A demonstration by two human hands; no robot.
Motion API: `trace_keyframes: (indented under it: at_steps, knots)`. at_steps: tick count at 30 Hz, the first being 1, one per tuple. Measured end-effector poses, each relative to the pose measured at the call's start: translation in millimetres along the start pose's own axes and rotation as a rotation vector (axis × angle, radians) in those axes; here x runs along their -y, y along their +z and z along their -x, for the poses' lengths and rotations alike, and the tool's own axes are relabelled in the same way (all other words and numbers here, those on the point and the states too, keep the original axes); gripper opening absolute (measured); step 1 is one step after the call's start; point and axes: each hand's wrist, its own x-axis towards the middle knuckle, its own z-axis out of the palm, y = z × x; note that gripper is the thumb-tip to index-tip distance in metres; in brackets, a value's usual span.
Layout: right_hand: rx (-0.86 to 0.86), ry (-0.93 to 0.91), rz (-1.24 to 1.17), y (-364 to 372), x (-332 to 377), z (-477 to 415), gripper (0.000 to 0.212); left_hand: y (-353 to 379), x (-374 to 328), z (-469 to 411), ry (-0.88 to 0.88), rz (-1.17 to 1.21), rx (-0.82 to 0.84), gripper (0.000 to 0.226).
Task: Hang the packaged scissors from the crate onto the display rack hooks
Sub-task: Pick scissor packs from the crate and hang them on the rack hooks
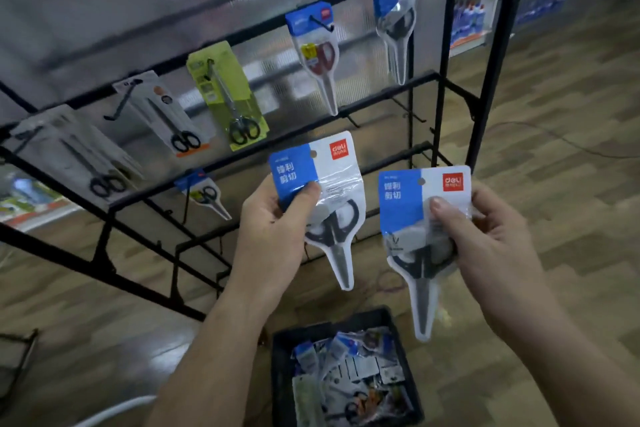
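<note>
My left hand (273, 229) grips a blue-and-white scissors pack (329, 180) with black handles, thumb on its blue card. My right hand (491, 246) holds a second matching scissors pack (412, 218), thumb pressed on its front. Both packs hang upright in front of the black display rack (453, 55). On the floor below stands the dark crate (282, 357) with several more packs. Several packs hang on the rack's hooks, among them a yellow-green pack (225, 94) and a red-handled pack (317, 55).
Bare hooks (412, 116) stick out of the rack's lower bars at the right. One small blue pack (204, 192) hangs on the lower bar at left. A shelf of blue bottles (467, 21) stands behind the rack. Wood floor spreads all round.
</note>
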Motion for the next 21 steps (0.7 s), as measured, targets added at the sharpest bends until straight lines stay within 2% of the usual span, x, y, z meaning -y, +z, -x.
trace_keyframes:
  at_steps: [4,10,14,21]
  knots:
    - [0.147,-0.009,-0.029,2,32,-35,0.011,17,-38,-7,0.034,0.007,-0.083,0.025]
    - [0.204,-0.1,-0.065,-4,72,-81,0.012,27,-74,-14,0.076,0.035,-0.137,0.031]
    - [0.156,-0.152,-0.052,-7,79,-104,0.011,26,-75,-29,0.071,0.068,-0.172,0.035]
    - [0.005,-0.194,0.007,-5,81,-142,0.018,24,-67,-87,0.056,0.109,-0.037,0.025]
